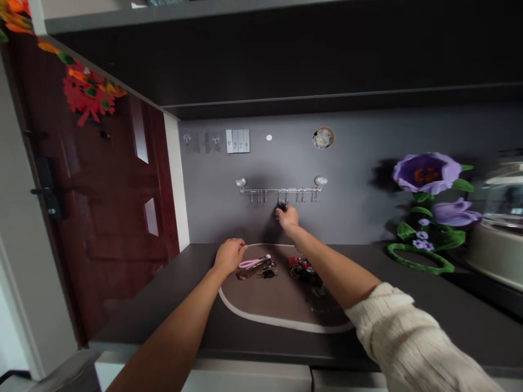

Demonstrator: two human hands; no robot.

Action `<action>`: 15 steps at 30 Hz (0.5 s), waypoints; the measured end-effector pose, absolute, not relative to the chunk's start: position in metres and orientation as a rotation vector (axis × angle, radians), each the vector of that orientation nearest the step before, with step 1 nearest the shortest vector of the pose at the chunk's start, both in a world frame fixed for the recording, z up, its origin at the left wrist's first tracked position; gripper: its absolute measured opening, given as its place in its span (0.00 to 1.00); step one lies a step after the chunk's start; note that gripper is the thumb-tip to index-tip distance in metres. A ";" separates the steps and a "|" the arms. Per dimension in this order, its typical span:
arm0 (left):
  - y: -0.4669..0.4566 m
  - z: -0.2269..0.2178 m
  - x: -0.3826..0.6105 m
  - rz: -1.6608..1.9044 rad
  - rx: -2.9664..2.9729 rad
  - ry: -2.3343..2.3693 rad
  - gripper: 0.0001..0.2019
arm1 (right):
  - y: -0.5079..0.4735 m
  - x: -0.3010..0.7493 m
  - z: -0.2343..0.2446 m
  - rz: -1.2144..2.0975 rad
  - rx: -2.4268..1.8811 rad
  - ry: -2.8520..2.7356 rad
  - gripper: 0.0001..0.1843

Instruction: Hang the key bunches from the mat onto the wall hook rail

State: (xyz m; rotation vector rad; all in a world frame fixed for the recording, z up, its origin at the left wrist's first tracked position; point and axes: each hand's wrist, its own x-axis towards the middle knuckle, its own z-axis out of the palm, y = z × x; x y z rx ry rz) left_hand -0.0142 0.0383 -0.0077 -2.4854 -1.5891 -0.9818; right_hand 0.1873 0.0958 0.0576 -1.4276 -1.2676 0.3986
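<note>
A clear hook rail with several small hooks is fixed to the grey wall by two suction cups. At its middle, my right hand pinches a small black key fob just under the hooks. Whether the fob hangs on a hook I cannot tell. My left hand rests at the left rim of the brown mat, fingers loosely extended. Close beside it lie a pink wrist strap, a brown key holder and a black key. Partly behind my right forearm lies a bunch of keys with red pieces.
A dark shelf overhangs the counter. On the right stand purple fabric flowers and a white appliance. Two clear hooks, white labels and a round wall hole sit above the rail. A dark red door is at left.
</note>
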 end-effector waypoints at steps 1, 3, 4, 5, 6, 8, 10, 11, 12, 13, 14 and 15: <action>0.039 -0.008 -0.014 -1.001 -2.494 -1.582 0.12 | 0.094 0.186 0.060 0.380 -1.375 -1.251 0.06; 0.038 -0.008 -0.015 -1.037 -2.526 -1.567 0.12 | 0.086 0.184 0.067 0.349 -1.238 -1.220 0.04; 0.038 -0.008 -0.015 -1.048 -2.542 -1.561 0.11 | 0.081 0.183 0.071 0.356 -1.179 -1.205 0.05; 0.038 -0.008 -0.015 -1.049 -2.557 -1.553 0.11 | 0.077 0.183 0.076 0.364 -1.130 -1.199 0.06; 0.037 -0.009 -0.015 -1.042 -2.568 -1.544 0.12 | 0.072 0.182 0.080 0.357 -1.102 -1.199 0.07; 0.037 -0.010 -0.015 -1.029 -2.587 -1.523 0.12 | 0.063 0.182 0.086 0.350 -1.090 -1.243 0.07; 0.037 -0.012 -0.015 -1.046 -2.612 -1.488 0.12 | 0.054 0.183 0.089 0.326 -1.111 -1.341 0.07; 0.036 -0.012 -0.015 -1.066 -2.627 -1.468 0.12 | 0.050 0.185 0.088 0.317 -1.127 -1.404 0.07; 0.036 -0.013 -0.015 -1.089 -2.639 -1.454 0.12 | 0.046 0.186 0.085 0.311 -1.150 -1.477 0.07; 0.036 -0.013 -0.015 -1.113 -2.648 -1.448 0.12 | 0.042 0.189 0.081 0.314 -1.179 -1.552 0.07; 0.035 -0.013 -0.015 -1.139 -2.654 -1.450 0.12 | 0.038 0.191 0.075 0.328 -1.210 -1.624 0.06; 0.034 -0.013 -0.015 -1.169 -2.658 -1.461 0.12 | 0.033 0.194 0.067 0.344 -1.253 -1.696 0.05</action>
